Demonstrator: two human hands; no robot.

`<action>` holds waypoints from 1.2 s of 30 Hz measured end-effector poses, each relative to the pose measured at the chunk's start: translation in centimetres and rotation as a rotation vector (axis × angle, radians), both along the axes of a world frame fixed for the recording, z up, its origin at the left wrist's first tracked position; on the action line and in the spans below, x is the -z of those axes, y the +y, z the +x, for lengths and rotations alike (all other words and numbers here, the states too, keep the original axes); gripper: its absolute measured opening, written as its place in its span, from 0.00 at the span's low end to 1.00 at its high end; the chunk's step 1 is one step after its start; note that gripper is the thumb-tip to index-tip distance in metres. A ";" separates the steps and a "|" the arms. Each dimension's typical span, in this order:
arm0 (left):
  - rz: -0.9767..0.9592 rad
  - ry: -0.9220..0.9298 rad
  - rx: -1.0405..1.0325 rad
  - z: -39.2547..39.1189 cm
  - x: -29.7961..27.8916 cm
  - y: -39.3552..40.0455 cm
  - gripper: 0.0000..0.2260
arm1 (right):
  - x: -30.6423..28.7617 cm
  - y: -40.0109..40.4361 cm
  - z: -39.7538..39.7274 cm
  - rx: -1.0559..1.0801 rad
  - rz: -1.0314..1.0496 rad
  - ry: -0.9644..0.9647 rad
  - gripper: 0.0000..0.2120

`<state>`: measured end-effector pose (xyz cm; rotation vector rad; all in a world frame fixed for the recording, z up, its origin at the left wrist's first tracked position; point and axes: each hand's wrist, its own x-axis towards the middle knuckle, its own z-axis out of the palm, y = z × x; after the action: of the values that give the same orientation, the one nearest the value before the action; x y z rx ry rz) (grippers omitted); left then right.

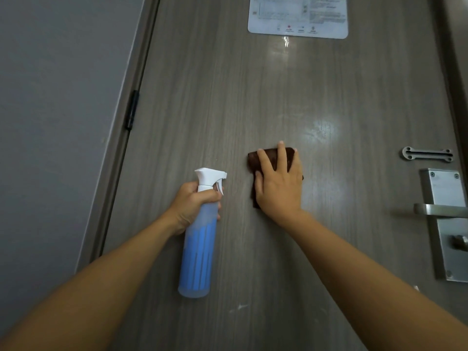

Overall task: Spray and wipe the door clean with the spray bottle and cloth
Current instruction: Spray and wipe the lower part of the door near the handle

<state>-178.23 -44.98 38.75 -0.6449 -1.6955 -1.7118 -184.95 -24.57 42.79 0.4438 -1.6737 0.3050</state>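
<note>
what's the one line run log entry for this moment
phase: wiping | left hand: grips spray bottle, idle | right hand: presses cloth flat on door

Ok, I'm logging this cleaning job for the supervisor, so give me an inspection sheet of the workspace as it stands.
Surface: grey wood-grain door, glossy patches above the cloth, small pale marks low down.
Job's things: spray bottle with blue liquid and white trigger head, held off the door; brown cloth flat against the door.
Clutter: nothing seen.
Hands: left hand grips the bottle's neck; right hand presses the cloth with spread fingers.
Cables: nothing seen.
Surroundings: notice sheet fixed high on the door, metal lever handle with its lock plate and a latch bracket at the right, black hinge, grey wall at the left.
</note>
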 end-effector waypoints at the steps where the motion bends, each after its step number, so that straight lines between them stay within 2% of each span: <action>1: -0.002 -0.001 0.003 0.0 0.0 -0.1 0.20 | 0.4 0.0 -0.1 -0.006 0.021 0.004 0.25; 5: 0.014 0.003 0.013 -0.1 0.1 -0.3 0.16 | 3.8 1.8 -0.8 -0.013 0.249 0.054 0.27; 9: 0.018 -0.006 0.006 0.2 0.1 -0.3 0.19 | 8.1 4.1 -1.6 0.033 0.487 0.096 0.29; 11: 0.046 -0.022 0.004 0.6 0.0 -0.1 0.14 | 8.2 4.7 -1.5 0.080 0.544 0.102 0.28; 15: 0.101 -0.034 -0.025 1.9 -0.1 -0.4 0.09 | 5.3 3.0 -0.4 0.097 0.442 0.029 0.27; 22: 0.051 0.055 -0.235 4.8 -1.0 -3.0 0.16 | -3.3 -3.2 0.9 0.047 0.201 -0.009 0.27; 25: 0.017 0.098 -0.348 5.9 -1.4 -4.2 0.21 | -4.5 -5.0 1.0 0.038 0.176 0.013 0.25; 27: -0.031 0.101 -0.379 6.4 -1.6 -4.9 0.21 | -4.6 -5.4 1.1 0.031 0.172 0.020 0.25; 31: -0.088 0.097 -0.397 7.5 -1.8 -5.6 0.20 | -4.2 -5.0 1.2 0.033 0.252 0.033 0.25; 34: -0.116 0.091 -0.392 8.5 -2.2 -5.8 0.20 | -2.6 -4.6 1.6 0.019 0.398 0.060 0.25; 36: -0.142 0.102 -0.412 9.3 -2.8 -5.6 0.24 | -0.8 -4.7 1.8 -0.006 0.520 0.083 0.25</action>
<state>-168.97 -50.62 41.54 -0.4002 -1.7444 -1.2605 -183.17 -29.24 43.57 0.8349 -1.6615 -0.1522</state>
